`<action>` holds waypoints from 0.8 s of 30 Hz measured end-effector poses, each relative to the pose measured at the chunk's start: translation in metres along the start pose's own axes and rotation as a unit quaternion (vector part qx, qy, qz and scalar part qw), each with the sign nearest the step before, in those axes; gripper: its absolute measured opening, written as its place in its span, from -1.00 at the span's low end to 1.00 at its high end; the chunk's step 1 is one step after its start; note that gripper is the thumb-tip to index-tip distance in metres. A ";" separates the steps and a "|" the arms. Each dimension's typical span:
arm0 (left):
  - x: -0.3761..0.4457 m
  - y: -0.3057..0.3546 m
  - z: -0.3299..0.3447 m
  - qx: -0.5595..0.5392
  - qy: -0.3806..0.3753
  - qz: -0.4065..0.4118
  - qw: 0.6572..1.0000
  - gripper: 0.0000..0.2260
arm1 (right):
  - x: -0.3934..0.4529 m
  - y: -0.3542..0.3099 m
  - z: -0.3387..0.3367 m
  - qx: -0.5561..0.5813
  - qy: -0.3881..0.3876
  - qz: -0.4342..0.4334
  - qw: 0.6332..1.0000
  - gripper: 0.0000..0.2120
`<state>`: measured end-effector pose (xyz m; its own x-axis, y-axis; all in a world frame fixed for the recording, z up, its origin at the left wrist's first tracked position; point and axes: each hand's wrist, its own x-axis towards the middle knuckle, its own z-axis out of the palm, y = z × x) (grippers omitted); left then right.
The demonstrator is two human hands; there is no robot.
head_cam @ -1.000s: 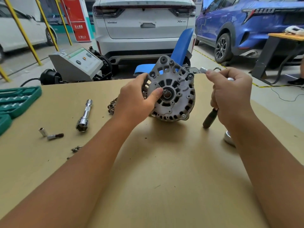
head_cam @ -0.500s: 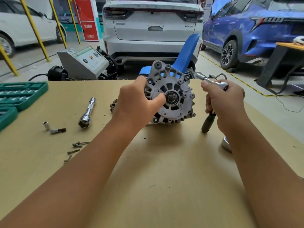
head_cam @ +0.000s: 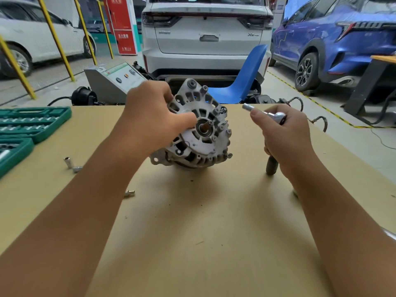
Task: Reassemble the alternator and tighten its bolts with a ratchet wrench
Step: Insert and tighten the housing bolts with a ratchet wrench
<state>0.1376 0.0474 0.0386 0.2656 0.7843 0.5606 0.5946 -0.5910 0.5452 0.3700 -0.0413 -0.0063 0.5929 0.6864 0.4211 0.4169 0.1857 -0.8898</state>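
— Two hands are working here. What is each one doing?

— Left hand [head_cam: 150, 118] is clamping the alternator [head_cam: 198, 127] on edge at the middle of the table [head_cam: 203, 232], fingers wrapping over its far left rim, thumb pressing beside the shaft [head_cam: 206, 126]. Right hand [head_cam: 285, 138] is closing round the ratchet [head_cam: 271, 125], forefinger lying along the neck, dark handle sticking out below the fist.

— Is the socket sitting on a bolt?

— No. The socket tip [head_cam: 245, 106] is hanging in the air, apart from the housing, just right of the upper right bolt [head_cam: 223, 109].

— So which step is this?

— Judging by that, bolt tightening is going on, and the tool is travelling between fasteners or lining up.

— What is the next move needing?

— Seating the socket squarely over a bolt head while the left hand is bracing the housing against the turning force. A tilted socket is risking a slip.

— And the spare parts?

— Loose sockets [head_cam: 72, 165] are lying near the green case [head_cam: 53, 118] at the left.
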 end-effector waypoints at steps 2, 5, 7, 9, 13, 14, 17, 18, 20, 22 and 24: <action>0.006 -0.003 -0.010 0.005 -0.016 -0.017 1.000 -0.66 | -0.002 0.000 0.002 -0.016 -0.006 -0.011 1.000 -0.78; 0.013 -0.013 -0.023 -0.020 -0.032 -0.038 0.999 -0.62 | -0.004 -0.001 0.005 -0.040 -0.013 -0.021 0.999 -0.78; 0.017 -0.023 -0.027 -0.055 -0.039 -0.057 0.996 -0.64 | -0.005 -0.002 0.005 -0.051 -0.014 -0.026 0.998 -0.78; 0.022 -0.035 -0.029 -0.081 -0.040 -0.075 0.993 -0.64 | -0.006 -0.002 0.006 -0.059 -0.016 -0.034 0.998 -0.78; 0.023 -0.060 -0.025 -0.131 -0.024 -0.106 0.985 -0.68 | -0.010 0.000 0.013 -0.092 -0.027 -0.049 0.994 -0.75; 0.022 -0.064 -0.024 -0.143 -0.016 -0.109 0.984 -0.65 | -0.011 0.000 0.015 -0.099 -0.028 -0.054 0.993 -0.73; 0.019 -0.075 -0.022 -0.191 -0.009 -0.120 0.974 -0.68 | -0.014 0.001 0.020 -0.117 -0.034 -0.072 0.990 -0.69; 0.019 -0.077 -0.022 -0.206 -0.012 -0.119 0.971 -0.75 | -0.015 0.002 0.021 -0.125 -0.036 -0.079 0.988 -0.69; 0.019 -0.079 -0.022 -0.220 -0.016 -0.115 0.969 -0.84 | -0.017 0.001 0.022 -0.139 -0.039 -0.094 0.985 -0.69; 0.018 -0.080 -0.022 -0.228 -0.016 -0.105 0.968 -0.89 | -0.018 -0.002 0.021 -0.142 -0.040 -0.114 0.982 -0.69; 0.015 -0.081 -0.024 -0.233 -0.018 -0.092 0.968 -0.87 | -0.017 -0.013 0.018 -0.127 -0.035 -0.141 0.981 -0.69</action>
<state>0.0753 0.1029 0.0175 0.2198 0.8854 0.4096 0.2302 -0.4551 0.8602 0.3416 -0.0426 -0.0048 0.3841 0.6811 0.6233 0.7214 0.2000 -0.6631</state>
